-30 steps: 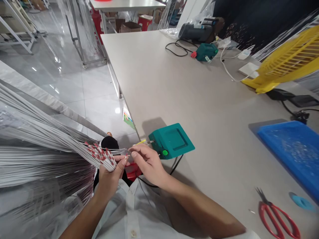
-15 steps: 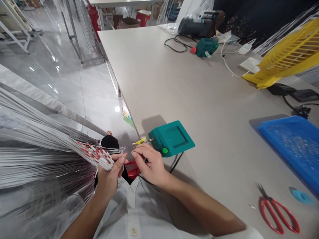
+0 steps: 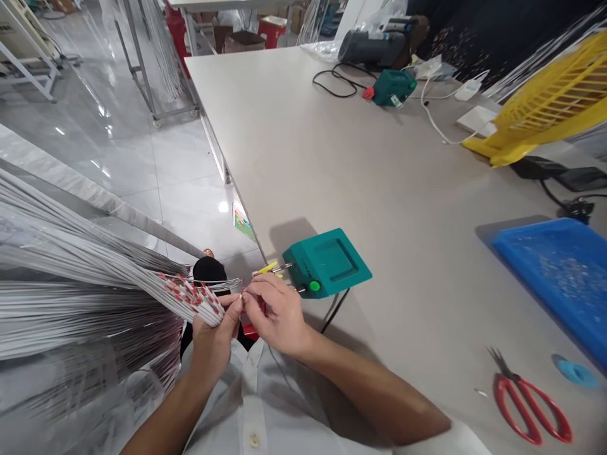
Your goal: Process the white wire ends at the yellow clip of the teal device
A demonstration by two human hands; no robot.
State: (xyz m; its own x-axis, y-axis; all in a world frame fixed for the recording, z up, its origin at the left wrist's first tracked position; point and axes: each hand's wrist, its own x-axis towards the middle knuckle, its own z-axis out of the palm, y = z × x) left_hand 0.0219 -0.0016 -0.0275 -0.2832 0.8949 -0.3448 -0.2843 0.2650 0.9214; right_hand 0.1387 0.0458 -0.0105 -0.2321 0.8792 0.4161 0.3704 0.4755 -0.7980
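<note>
My left hand (image 3: 215, 332) is closed around a bundle of white cables (image 3: 183, 297) whose ends show red and white tips. One cable end sticks up between its thumb and forefinger. Close against it, my right hand (image 3: 277, 313) pinches at that same cable end, thumb and forefinger pressed together; the fingertips hide most of it. Just beyond my right hand, a teal device (image 3: 327, 262) with a green button sits at the table edge. A yellow-handled part (image 3: 266, 268) juts from its left side, partly behind my fingers.
Red-handled scissors (image 3: 526, 401), a light-blue ring (image 3: 576, 373) and a blue tray (image 3: 559, 272) with small clear pieces lie to the right. A yellow fan (image 3: 550, 101) and another teal device (image 3: 393, 88) stand farther back. Many more cables (image 3: 71, 297) hang at the left.
My right hand has moved left and its fingertips now meet the cable end at my left hand. My left hand and the bundle have shifted slightly right.
</note>
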